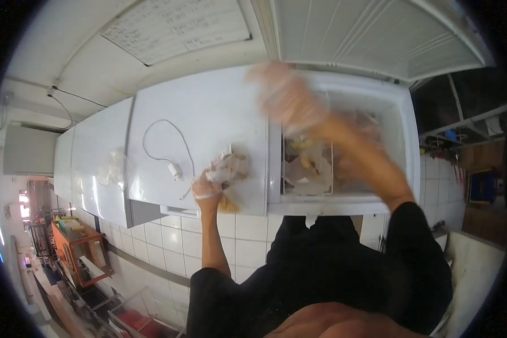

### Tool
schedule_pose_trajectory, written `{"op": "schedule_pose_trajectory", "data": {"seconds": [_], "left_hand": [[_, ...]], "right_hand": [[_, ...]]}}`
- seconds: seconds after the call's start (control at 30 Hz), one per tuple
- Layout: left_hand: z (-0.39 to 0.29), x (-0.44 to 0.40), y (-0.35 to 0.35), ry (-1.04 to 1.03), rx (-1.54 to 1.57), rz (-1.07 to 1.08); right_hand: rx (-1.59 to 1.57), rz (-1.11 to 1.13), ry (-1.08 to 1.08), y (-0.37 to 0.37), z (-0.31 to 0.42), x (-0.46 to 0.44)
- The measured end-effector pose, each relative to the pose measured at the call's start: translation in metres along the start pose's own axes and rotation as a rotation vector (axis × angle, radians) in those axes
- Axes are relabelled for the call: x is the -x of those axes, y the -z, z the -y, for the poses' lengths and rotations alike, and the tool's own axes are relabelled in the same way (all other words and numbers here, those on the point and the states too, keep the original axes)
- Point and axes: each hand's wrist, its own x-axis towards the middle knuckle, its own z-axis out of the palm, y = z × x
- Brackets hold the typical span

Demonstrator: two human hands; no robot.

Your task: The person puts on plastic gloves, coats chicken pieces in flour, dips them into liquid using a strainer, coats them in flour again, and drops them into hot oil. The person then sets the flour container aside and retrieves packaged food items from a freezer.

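My left hand (207,188), with a pale band at the wrist, is closed on the near edge of a whitish plastic bag (231,167). The bag rests on the white freezer lid (208,101); its contents cannot be made out. Something yellowish (229,204) shows below it at the lid's front edge. Up by the open freezer's left side, my right hand (284,93) is smeared by motion under what looks like a clear plastic glove. Whether its fingers hold anything is unclear. Under that forearm, bagged food (307,166) lies in the open freezer compartment (403,129).
A white cord with a plug (175,170) lies on the lid, left of the bag. Farther left sits a crumpled clear plastic bag (114,167). The raised freezer door (372,34) stands behind the compartment. An orange cabinet (81,253) is at lower left.
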Motion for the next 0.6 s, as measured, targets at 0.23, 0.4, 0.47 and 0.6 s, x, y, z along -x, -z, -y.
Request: {"op": "schedule_pose_trajectory", "data": {"seconds": [0.23, 0.4, 0.47, 0.6], "left_hand": [[-0.064, 0.082, 0.089, 0.372, 0.169, -0.186], [-0.115, 0.196, 0.142, 0.852, 0.04, -0.298], [-0.112, 0.25, 0.151, 0.912, 0.007, -0.34], [-0.096, 0.366, 0.168, 1.043, -0.233, -0.313]], "right_hand": [[0.961, 0.209, -0.233, 0.336, -0.195, -0.009], [1.111, 0.389, 0.001, 0.429, -0.299, 0.0], [1.161, 0.298, 0.144, 0.455, -0.314, 0.001], [0.918, 0.226, -0.305, 0.363, -0.045, 0.098]]}}
